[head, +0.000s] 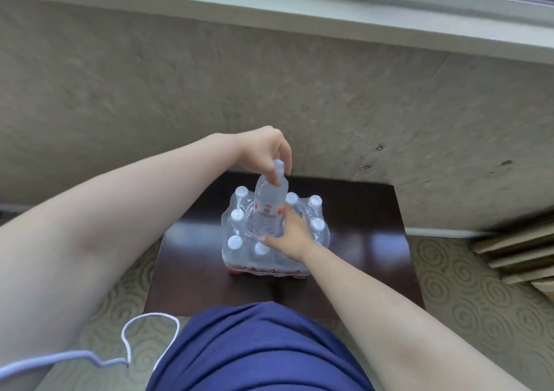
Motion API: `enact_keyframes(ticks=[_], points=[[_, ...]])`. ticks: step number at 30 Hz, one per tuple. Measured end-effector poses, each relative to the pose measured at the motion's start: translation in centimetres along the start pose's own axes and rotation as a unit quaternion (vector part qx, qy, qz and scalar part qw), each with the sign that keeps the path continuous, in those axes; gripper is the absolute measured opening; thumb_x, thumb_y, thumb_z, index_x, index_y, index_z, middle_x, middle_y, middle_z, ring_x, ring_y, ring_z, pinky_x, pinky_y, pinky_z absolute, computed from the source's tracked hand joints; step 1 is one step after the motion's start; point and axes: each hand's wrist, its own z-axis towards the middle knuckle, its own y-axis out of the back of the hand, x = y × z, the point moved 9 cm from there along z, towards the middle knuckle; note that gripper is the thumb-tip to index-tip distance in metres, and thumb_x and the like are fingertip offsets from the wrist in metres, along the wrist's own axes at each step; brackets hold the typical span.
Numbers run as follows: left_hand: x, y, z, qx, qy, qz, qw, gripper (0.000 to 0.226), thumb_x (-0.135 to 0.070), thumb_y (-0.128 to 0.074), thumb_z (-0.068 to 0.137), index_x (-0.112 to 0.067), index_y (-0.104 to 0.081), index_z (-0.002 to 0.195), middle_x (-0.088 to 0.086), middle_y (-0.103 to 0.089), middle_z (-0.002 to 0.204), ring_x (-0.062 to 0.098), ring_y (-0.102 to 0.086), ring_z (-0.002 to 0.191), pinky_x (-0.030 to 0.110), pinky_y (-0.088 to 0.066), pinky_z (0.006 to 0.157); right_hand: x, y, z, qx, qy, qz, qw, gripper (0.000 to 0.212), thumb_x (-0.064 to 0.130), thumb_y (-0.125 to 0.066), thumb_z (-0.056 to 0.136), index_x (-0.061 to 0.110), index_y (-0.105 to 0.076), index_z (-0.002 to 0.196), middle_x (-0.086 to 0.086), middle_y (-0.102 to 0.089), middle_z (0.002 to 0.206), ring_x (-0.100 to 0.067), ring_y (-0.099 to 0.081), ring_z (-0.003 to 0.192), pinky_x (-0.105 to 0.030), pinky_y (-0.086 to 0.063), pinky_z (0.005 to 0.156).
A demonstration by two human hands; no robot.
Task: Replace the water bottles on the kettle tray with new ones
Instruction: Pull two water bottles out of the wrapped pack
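Now left hand (263,147) pinches bottle (268,207) neck; right hand (295,234) steadies pack (239,240).

Capped bottles (235,242) ring raised bottle (269,204).

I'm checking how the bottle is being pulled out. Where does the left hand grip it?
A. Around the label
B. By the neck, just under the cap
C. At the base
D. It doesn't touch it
B: the left hand pinches the bottle at its neck, while the right hand presses on the pack.
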Motion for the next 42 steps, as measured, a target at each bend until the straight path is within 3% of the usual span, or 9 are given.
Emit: enact_keyframes(ticks=[6, 11, 14, 17, 21, 27, 31, 38, 42], points=[[2.3, 1.8, 1.3, -0.011, 0.047, -0.12, 0.992, 0.021, -0.026, -0.085, 0.057, -0.03, -0.075, 0.075, 0.005, -0.077, 0.077, 0.012, -0.068, 0.069, 0.026, -0.051, 0.067, 0.5, 0.2, 0.6, -0.049, -0.004, 0.197, 0.979, 0.071, 0.025, -0.08, 0.072, 0.032, -0.037, 0.129, 0.011, -0.06, 0.12, -0.007, -0.059, 0.115, -0.037, -0.049, 0.097], [4.9, 1.7, 1.9, -0.066, 0.078, -0.236, 0.966, 0.033, -0.028, -0.09, 0.052, -0.029, -0.076, 0.081, 0.006, -0.076, 0.081, 0.008, -0.066, 0.07, 0.021, -0.05, 0.069, 0.6, 1.2, 0.7, -0.055, -0.013, 0.221, 0.974, 0.057, 0.032, -0.082, 0.066, 0.056, -0.043, 0.101, 0.02, -0.064, 0.107, 0.001, -0.062, 0.103, -0.026, -0.05, 0.089], [6.2, 1.5, 1.6, -0.101, 0.086, -0.335, 0.933, 0.037, -0.031, -0.09, 0.052, -0.033, -0.075, 0.086, -0.009, -0.077, 0.078, 0.01, -0.072, 0.078, 0.016, -0.052, 0.069, 0.6, 1.6, 1.2, -0.037, -0.025, 0.25, 0.967, 0.066, 0.026, -0.086, 0.069, 0.046, -0.042, 0.115, 0.021, -0.061, 0.11, 0.001, -0.06, 0.105, -0.028, -0.05, 0.094], [6.9, -0.2, 1.0, -0.109, 0.081, -0.453, 0.881, 0.046, -0.033, -0.088, 0.056, -0.034, -0.072, 0.099, -0.005, -0.079, 0.094, 0.012, -0.073, 0.094, 0.029, -0.055, 0.088, 0.5, 2.2, 1.5, -0.028, -0.039, 0.267, 0.962, 0.078, 0.017, -0.087, 0.07, 0.026, -0.043, 0.134, 0.018, -0.061, 0.111, 0.002, -0.06, 0.101, -0.021, -0.049, 0.086], [7.4, -6.1, -0.3, -0.031, 0.1, -0.537, 0.837, 0.065, -0.037, -0.084, 0.063, -0.048, -0.057, 0.121, -0.004, -0.069, 0.122, 0.018, -0.062, 0.118, 0.047, -0.045, 0.101, 0.8, 2.8, 1.9, -0.018, -0.052, 0.298, 0.953, 0.08, 0.002, -0.085, 0.071, 0.011, -0.043, 0.138, -0.003, -0.066, 0.12, -0.014, -0.065, 0.105, -0.02, -0.052, 0.083], [7.4, -14.7, -2.3, 0.064, 0.145, -0.586, 0.795, 0.082, -0.025, -0.088, 0.064, -0.042, -0.046, 0.132, -0.004, -0.068, 0.125, 0.021, -0.067, 0.113, 0.055, -0.054, 0.089, 1.1, 2.5, 1.8, 0.03, -0.07, 0.313, 0.947, 0.054, -0.001, -0.074, 0.079, 0.018, -0.057, 0.127, 0.001, -0.07, 0.112, 0.003, -0.067, 0.085, -0.011, -0.052, 0.066], [7.7, -16.2, -2.5, 0.055, 0.166, -0.634, 0.753, 0.075, -0.016, -0.082, 0.069, -0.043, -0.047, 0.131, 0.001, -0.069, 0.123, 0.027, -0.068, 0.111, 0.057, -0.053, 0.09, 0.4, 1.2, 1.2, 0.059, -0.088, 0.329, 0.938, 0.051, -0.002, -0.077, 0.075, 0.031, -0.061, 0.111, 0.004, -0.073, 0.106, -0.004, -0.068, 0.096, -0.019, -0.051, 0.077], [8.5, -16.9, -2.6, 0.026, 0.182, -0.645, 0.742, 0.077, -0.013, -0.082, 0.064, -0.044, -0.051, 0.127, 0.001, -0.07, 0.122, 0.027, -0.066, 0.113, 0.061, -0.051, 0.09, 0.2, 1.4, 1.0, 0.117, -0.112, 0.336, 0.928, 0.074, -0.011, -0.055, 0.07, 0.023, -0.055, 0.136, -0.009, -0.064, 0.13, -0.019, -0.059, 0.121, -0.039, -0.048, 0.106], [8.5, -17.2, -2.4, 0.039, 0.185, -0.647, 0.738, 0.072, -0.012, -0.08, 0.067, -0.045, -0.052, 0.125, 0.0, -0.066, 0.127, 0.028, -0.061, 0.119, 0.063, -0.049, 0.092, -2.9, 5.5, 1.1, -0.047, -0.136, 0.245, 0.959, 0.051, -0.005, -0.053, 0.077, 0.02, -0.067, 0.119, -0.01, -0.064, 0.125, -0.022, -0.06, 0.115, -0.039, -0.052, 0.099]])
